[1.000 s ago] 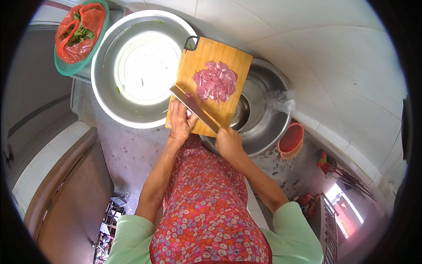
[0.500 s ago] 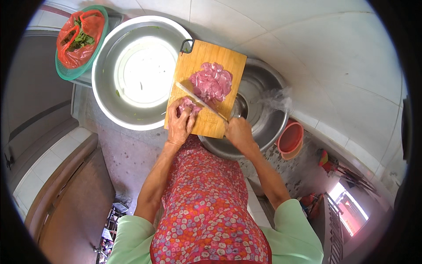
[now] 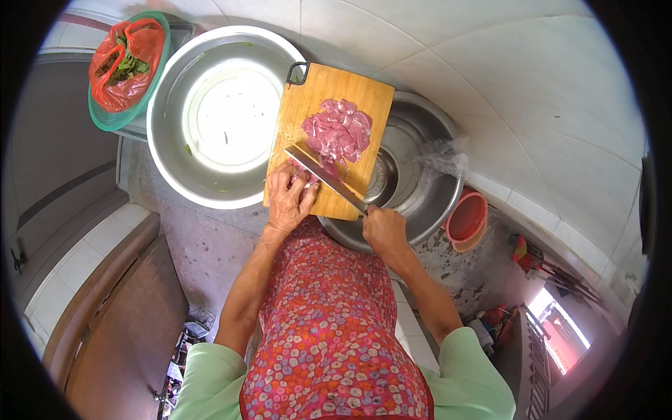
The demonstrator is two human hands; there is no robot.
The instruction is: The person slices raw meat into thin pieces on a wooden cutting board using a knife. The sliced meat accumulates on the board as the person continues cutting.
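1. Yellow-brown wood makes up the rectangular cutting board before us, set aslant, with a black loop handle at its far left corner.
2. On the board's upper half we see a loose heap of thin, raw pink meat slices.
3. Our left hand rests on the board's near left part, its fingers bent and pressed down on a small piece of raw pink meat, mostly hidden under them.
4. Our right hand, at the near right edge, is closed around the grip of a long, broad-bladed metal knife. The blade lies diagonally between the heap and our left fingers.
5. To the left we have a wide, round, silver metal basin with bits of green in it; the board overlaps its edge.
6. Partly beneath the board, to the right, we see a grey metal basin, crumpled clear plastic at its rim.
7. Just beside that basin, we have a round red plastic tub.
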